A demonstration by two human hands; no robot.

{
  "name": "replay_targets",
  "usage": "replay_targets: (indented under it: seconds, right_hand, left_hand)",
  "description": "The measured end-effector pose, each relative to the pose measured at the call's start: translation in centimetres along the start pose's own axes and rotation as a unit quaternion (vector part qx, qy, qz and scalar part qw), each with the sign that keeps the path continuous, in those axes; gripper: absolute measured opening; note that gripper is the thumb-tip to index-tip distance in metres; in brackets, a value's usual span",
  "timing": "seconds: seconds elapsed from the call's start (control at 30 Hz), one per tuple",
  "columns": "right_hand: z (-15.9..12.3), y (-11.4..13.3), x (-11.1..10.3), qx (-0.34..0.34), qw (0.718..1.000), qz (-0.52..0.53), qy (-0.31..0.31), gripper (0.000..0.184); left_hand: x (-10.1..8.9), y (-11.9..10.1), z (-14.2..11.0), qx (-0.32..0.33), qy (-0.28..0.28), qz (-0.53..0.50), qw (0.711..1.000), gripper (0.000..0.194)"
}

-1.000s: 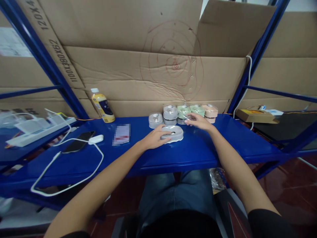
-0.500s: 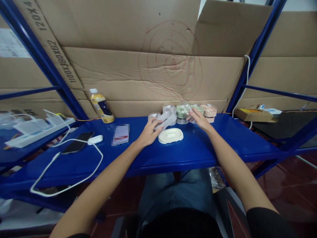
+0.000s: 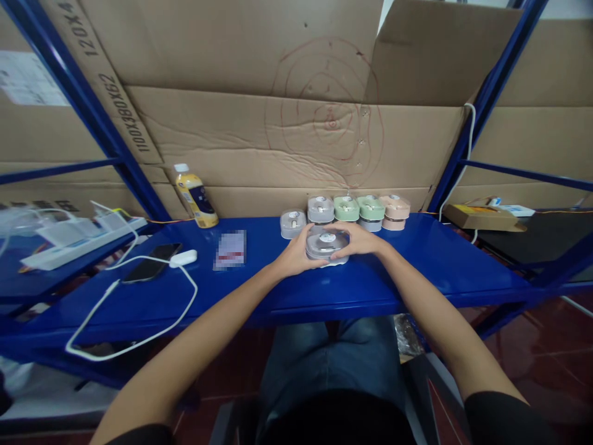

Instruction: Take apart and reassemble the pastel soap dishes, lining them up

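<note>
A grey lidded box with a clear top and a round white label [image 3: 328, 240] is between my two hands, over the middle of the table. My left hand [image 3: 297, 252] wraps its left side, and my right hand [image 3: 359, 240] grips its right side with the fingers curled round the front. Just under the box shows the edge of a cream-coloured tray [image 3: 340, 262], mostly hidden. Behind my hands stand similar boxes: a grey box [image 3: 293, 224], another grey box [image 3: 320, 209], a green box [image 3: 346, 208], a second green one [image 3: 370, 206] and a peach one [image 3: 395, 206].
On the blue table [image 3: 259, 296], a yellow bottle [image 3: 197, 198], a pixelated flat item [image 3: 230, 250], a black phone [image 3: 152, 262] and a looped white cable [image 3: 134, 352] lie to the left. A power strip [image 3: 83, 242] sits far left. Cardboard [image 3: 222, 136] walls the back; a small carton [image 3: 482, 217] stands right.
My left hand has set down the translucent piece it held into place over the cream tray. My right hand has come back from the rear boxes, and both hands now hold the grey box.
</note>
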State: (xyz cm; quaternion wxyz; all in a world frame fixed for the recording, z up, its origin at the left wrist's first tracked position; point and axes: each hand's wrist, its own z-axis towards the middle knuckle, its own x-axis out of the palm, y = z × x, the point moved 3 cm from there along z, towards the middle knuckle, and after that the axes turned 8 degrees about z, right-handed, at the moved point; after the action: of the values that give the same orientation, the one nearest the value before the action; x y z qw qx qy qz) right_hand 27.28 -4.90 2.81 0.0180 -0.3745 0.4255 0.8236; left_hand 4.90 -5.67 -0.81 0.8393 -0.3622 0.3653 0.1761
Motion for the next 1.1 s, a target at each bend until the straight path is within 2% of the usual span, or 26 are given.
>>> replay_targets:
  seconds: [0.27, 0.43, 0.7, 0.73, 0.8, 0.87, 0.9, 0.93, 1.0, 1.03, 1.07, 1.1]
  right_hand:
    - [0.3, -0.4, 1.1, -0.012, 0.999, -0.045, 0.008, 0.090]
    - [0.2, 0.0, 1.8, -0.007, 0.998, -0.059, 0.012, 0.094]
    - [0.1, -1.2, 1.8, 0.042, 0.998, -0.040, 0.016, 0.103]
    - [0.1, -1.3, 1.5, 0.045, 0.999, -0.026, 0.006, 0.100]
    - [0.1, -1.4, 0.1, 0.034, 0.998, 0.007, -0.049, 0.082]
    - [-0.2, -1.7, -2.3, 0.007, 0.986, 0.023, -0.164, 0.056]
    - [-0.5, -2.0, -3.9, -0.004, 0.969, 0.012, -0.247, 0.048]
    - [-1.0, -2.4, -5.6, -0.010, 0.940, -0.011, -0.340, 0.044]
    - [-2.8, -3.9, -9.0, 0.012, 0.843, -0.089, -0.531, 0.040]
    - [-3.9, -4.9, -10.5, 0.038, 0.783, -0.127, -0.608, 0.036]
    - [-4.9, -6.0, -11.7, 0.068, 0.735, -0.151, -0.657, 0.032]
    - [-5.9, -7.3, -12.9, 0.098, 0.704, -0.159, -0.686, 0.028]
  left_hand:
    - [-0.1, 0.1, 0.3, 0.009, 0.011, -0.025, 1.000, 0.103]
    - [-0.5, 0.2, 0.1, 0.021, 0.054, -0.036, 0.998, 0.089]
    - [-0.7, 0.4, -0.4, 0.028, 0.061, 0.031, 0.997, 0.097]
    - [-1.0, 0.3, -0.5, 0.023, 0.050, 0.041, 0.998, 0.095]
    - [-1.8, 0.1, -0.5, 0.001, 0.013, 0.054, 0.998, 0.092]
    - [-3.1, 0.1, -0.1, -0.048, -0.058, 0.060, 0.995, 0.089]
    - [-3.9, 0.3, 0.3, -0.085, -0.106, 0.065, 0.989, 0.088]
    - [-4.8, 0.5, 0.8, -0.128, -0.161, 0.074, 0.976, 0.087]
    - [-6.3, 1.2, 2.2, -0.218, -0.250, 0.098, 0.938, 0.086]
    - [-6.7, 1.7, 3.0, -0.259, -0.263, 0.108, 0.923, 0.087]
    - [-6.9, 2.1, 4.0, -0.292, -0.258, 0.113, 0.914, 0.085]
    - [-6.9, 2.5, 4.9, -0.316, -0.247, 0.118, 0.909, 0.082]
